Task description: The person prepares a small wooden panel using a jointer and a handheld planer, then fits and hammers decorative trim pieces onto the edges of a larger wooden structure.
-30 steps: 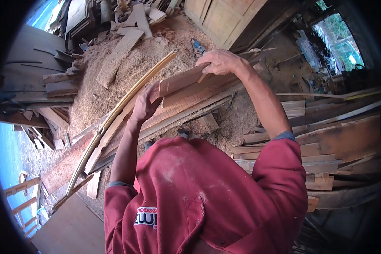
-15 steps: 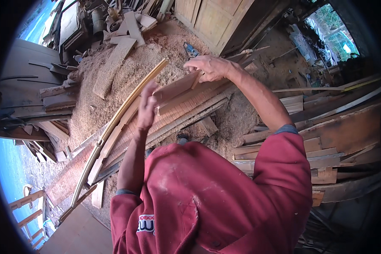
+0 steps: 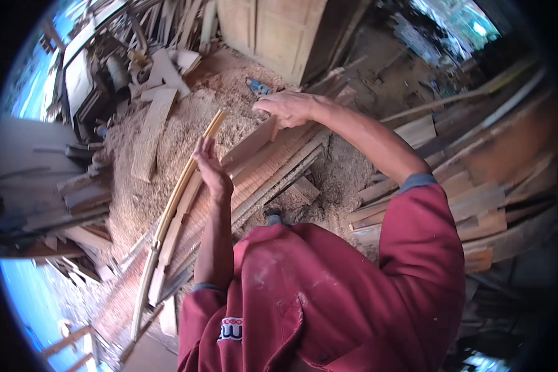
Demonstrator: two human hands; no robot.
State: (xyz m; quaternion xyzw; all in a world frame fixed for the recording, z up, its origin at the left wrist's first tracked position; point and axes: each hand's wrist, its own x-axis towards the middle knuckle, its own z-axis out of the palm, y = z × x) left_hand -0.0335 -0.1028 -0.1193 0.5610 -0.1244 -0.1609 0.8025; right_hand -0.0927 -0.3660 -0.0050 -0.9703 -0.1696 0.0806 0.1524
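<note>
Left hand (image 3: 216,176): raised beside the near end of the board, palm open and fingers up, closed on nothing visible; the fingertips overlap the yellow strip in view, and whether they touch it I cannot tell.
Right hand (image 3: 294,110): over the far end of the board, fingers bent forward, back of the hand upward; whether it is clamped there or only resting I cannot tell, since the hand hides the contact.
Board (image 3: 252,142): between the two hands, slanting up to the right, above the plank and roughly along it.
Block (image 3: 274,129): small and pale, at the board's far end, just below the right hand.
Plank (image 3: 254,177): long, reddish, running from lower left to upper right.
Yellow strip (image 3: 167,216): long and curved, left of the left forearm.
Brown strip (image 3: 173,235): alongside the yellow strip, on the side nearer the forearm.
Offcut (image 3: 304,190): near the plank, on the wearer's side.
Power tool (image 3: 257,86): blue, on the sawdust (image 3: 189,118) beyond the right hand.
Cabinet (image 3: 271,34): pale wood, behind the tool.
Timber (image 3: 477,208): loose pieces piled at the right.
Clothing (image 3: 335,279): red top, dusty at the front.
</note>
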